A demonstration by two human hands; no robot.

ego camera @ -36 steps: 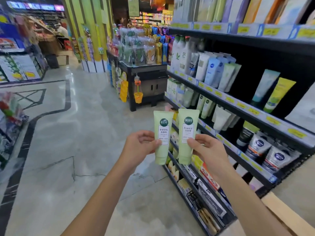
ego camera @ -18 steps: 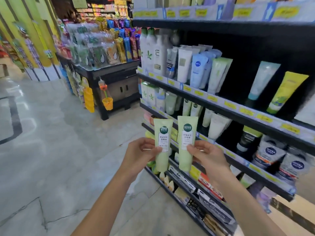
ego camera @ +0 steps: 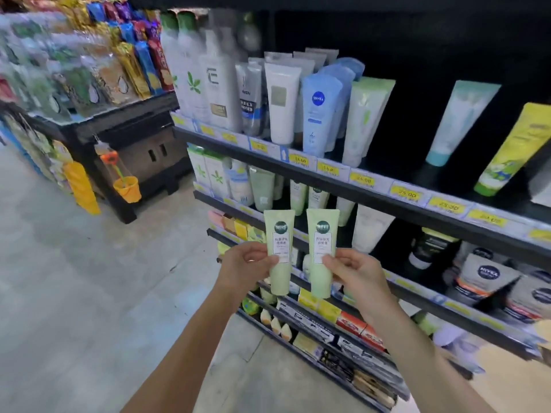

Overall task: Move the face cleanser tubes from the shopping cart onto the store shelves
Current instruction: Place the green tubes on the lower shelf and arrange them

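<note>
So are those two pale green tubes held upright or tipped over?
Upright: left hand holds the left tube, right hand the right tube, both crimped ends on top.

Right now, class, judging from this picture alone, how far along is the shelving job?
Done: the left tube and right tube are out of the cart, which is not in view. In hand: the left hand pinches one, the right hand the other, both upright before the shelves. Left: neither stands on a shelf yet.

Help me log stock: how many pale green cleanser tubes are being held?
2: one pale green plastic tube in the left hand, a second tube in the right hand. Others may be hidden.
</note>
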